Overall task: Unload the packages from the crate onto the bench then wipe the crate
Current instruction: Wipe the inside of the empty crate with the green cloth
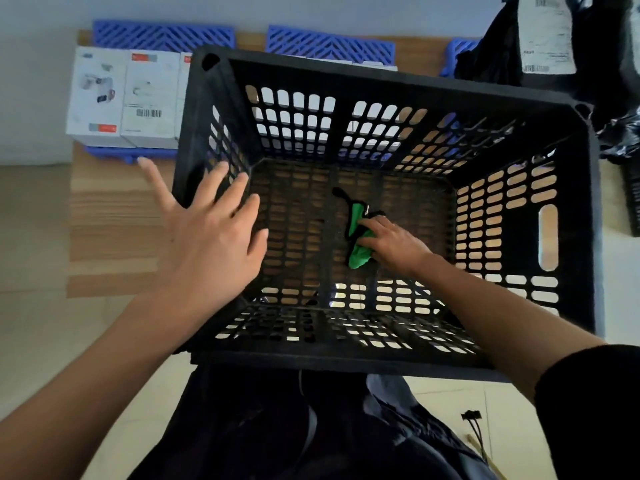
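The black crate point(381, 216) sits on the wooden bench point(114, 216), holding only a green cloth point(358, 251) that the right hand point(391, 242) presses to its floor. The left hand point(207, 230) hovers with fingers spread over the left rim. White boxes point(124, 98) beyond show a barcode; their print is unreadable. Black mailer bags point(547, 39) carry a blurred label.

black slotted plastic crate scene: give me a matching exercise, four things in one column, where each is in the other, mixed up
Things:
1. green cloth
2. white cardboard boxes
3. left hand
4. black plastic mailer bags

Places:
A. over the left wall of the black slotted plastic crate, fingers spread
B. far right
C. on the crate floor under the right hand
D. on a blue slotted tray, far left

Pairs: 1-C, 2-D, 3-A, 4-B
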`<state>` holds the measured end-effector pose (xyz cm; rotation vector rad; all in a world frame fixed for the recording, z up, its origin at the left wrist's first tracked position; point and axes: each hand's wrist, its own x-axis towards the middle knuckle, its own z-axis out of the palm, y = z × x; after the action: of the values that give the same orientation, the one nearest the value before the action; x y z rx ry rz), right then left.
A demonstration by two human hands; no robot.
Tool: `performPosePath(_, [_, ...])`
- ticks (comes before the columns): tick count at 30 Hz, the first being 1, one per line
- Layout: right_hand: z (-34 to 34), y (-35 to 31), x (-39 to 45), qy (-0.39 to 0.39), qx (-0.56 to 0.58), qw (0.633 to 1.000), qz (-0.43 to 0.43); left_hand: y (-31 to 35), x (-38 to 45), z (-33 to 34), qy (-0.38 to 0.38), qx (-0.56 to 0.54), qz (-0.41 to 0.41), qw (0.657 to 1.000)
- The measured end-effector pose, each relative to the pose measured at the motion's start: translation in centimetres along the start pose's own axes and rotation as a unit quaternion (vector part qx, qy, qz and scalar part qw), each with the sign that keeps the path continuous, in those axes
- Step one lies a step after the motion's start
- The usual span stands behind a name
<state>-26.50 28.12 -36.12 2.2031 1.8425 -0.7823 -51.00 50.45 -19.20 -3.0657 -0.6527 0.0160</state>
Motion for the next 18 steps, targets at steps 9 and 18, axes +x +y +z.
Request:
performPosePath(9, [0.6, -3.1, 1.6, 0.055, -0.006, 0.998, -0.016, 0.6, 0.5, -0.4, 0.004, -0.092, -0.089, 0.992])
performPosePath(18, [-2.7, -7.6, 4.2, 0.161, 0.152, 0.965, -0.139, 0.6, 0.6, 0.1, 0.019, -0.060, -0.081, 0.995])
